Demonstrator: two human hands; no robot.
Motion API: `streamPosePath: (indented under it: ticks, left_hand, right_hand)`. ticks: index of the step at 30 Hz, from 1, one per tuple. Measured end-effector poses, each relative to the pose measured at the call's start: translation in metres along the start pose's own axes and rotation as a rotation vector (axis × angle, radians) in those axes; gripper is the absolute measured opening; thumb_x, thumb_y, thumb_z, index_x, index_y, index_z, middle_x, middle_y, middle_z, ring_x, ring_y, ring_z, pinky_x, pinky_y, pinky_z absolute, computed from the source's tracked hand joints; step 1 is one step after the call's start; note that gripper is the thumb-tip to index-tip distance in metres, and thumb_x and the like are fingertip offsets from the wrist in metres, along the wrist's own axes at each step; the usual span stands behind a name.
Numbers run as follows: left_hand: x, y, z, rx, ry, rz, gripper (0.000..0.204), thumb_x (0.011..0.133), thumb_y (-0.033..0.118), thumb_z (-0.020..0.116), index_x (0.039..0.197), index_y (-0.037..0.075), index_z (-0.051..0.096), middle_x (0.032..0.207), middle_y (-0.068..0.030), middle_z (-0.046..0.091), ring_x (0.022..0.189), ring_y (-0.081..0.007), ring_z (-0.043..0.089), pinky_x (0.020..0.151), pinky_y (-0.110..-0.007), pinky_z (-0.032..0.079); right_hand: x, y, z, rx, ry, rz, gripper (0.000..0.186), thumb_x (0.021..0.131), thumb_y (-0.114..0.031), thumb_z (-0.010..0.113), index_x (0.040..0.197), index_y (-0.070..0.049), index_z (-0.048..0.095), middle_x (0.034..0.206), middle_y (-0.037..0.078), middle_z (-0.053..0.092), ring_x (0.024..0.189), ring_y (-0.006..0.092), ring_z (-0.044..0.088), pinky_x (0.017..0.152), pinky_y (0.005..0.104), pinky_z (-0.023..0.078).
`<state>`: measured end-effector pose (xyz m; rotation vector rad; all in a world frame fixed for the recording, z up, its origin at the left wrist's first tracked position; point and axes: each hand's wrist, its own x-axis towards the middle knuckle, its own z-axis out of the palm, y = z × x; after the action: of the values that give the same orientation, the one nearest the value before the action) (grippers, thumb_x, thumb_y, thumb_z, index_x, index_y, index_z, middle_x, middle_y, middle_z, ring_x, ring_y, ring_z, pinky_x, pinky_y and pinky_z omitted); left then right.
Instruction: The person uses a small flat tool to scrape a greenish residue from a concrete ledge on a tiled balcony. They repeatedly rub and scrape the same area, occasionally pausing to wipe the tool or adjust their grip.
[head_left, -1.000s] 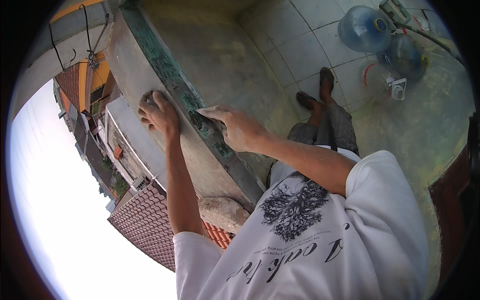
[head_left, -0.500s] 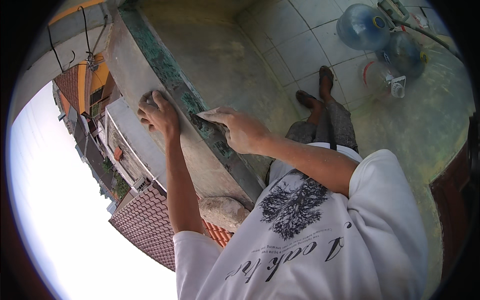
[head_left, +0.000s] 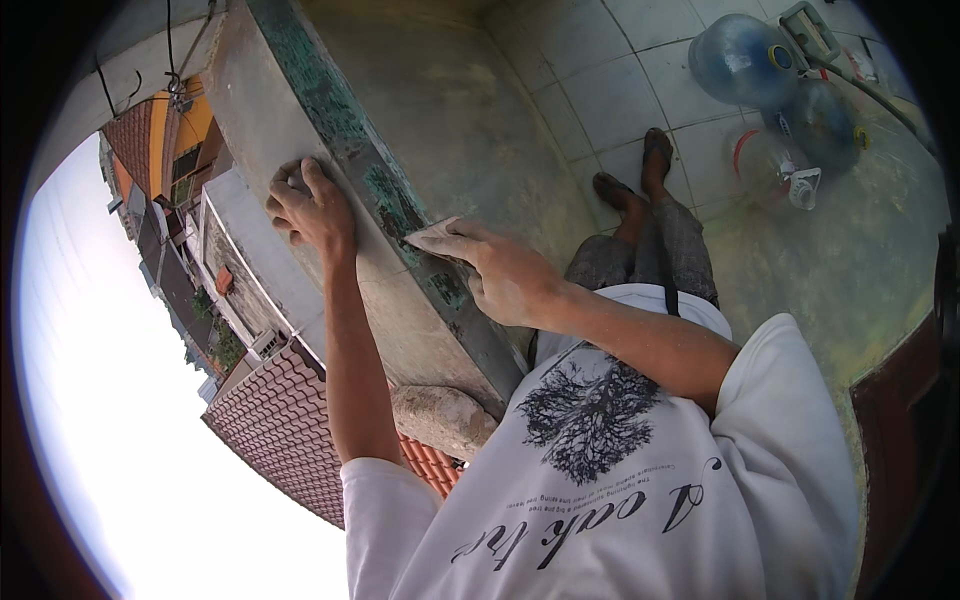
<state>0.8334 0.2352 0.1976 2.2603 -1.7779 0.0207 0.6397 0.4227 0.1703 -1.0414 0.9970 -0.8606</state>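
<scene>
A concrete ledge (head_left: 440, 350) runs diagonally from the upper middle toward my waist, with a strip of flaking green paint (head_left: 300, 75) along its top. My left hand (head_left: 312, 210) rests on the pale outer side of the ledge, fingers bent and apart, dusty at the tips. My right hand (head_left: 505, 270) grips a pale flat piece (head_left: 430, 238), its material unclear, pinched under the fingers with its tip against the patchy painted strip, a little below and right of my left hand.
Large plastic water bottles (head_left: 740, 60) lie on the white tiled floor (head_left: 600, 100) at upper right, beside a grey-green fitting with a hose (head_left: 805, 30). My sandalled feet stand below. A rough stone lump (head_left: 440, 420) sits by the ledge. Beyond the drop at left are tiled roofs (head_left: 270, 430) and wires.
My right hand and the pale piece have moved a little down along the strip toward my body. My left hand stays on the ledge; the view has shifted slightly.
</scene>
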Motion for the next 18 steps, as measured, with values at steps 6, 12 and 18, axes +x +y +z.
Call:
streamPosePath:
  ticks: [6,12,18]
  left_hand:
    - [-0.002,0.008,-0.006,-0.005,-0.040,-0.040,0.050,0.105,0.049,0.062,0.140,0.014,0.061,0.148,-0.0171,0.048,0.142,-0.0408,0.036,0.115,-0.065,0.025]
    - [-0.012,-0.016,-0.006,-0.058,-0.030,0.188,0.053,0.107,0.049,0.060,0.146,0.013,0.061,0.148,-0.0181,0.051,0.143,-0.0397,0.040,0.121,-0.062,0.023]
    - [-0.024,-0.035,-0.010,-0.187,-0.062,0.475,0.058,0.109,0.044,0.059,0.157,0.011,0.056,0.150,-0.0165,0.056,0.146,-0.0366,0.043,0.127,-0.053,0.022]
  right_hand:
    - [0.006,-0.003,0.004,0.030,0.075,-0.009,0.076,0.091,0.018,0.054,0.158,-0.018,0.057,0.160,0.013,0.055,0.133,0.0385,0.067,0.106,0.0433,0.061]
    - [-0.004,-0.005,-0.004,-0.040,-0.055,-0.013,0.083,0.090,0.017,0.056,0.162,-0.025,0.053,0.166,0.014,0.047,0.136,0.0397,0.064,0.109,0.0436,0.059]
    - [-0.002,0.009,0.006,0.001,-0.036,-0.113,0.084,0.091,0.019,0.051,0.167,-0.016,0.043,0.166,0.016,0.044,0.153,0.0378,0.047,0.127,0.0445,0.044]
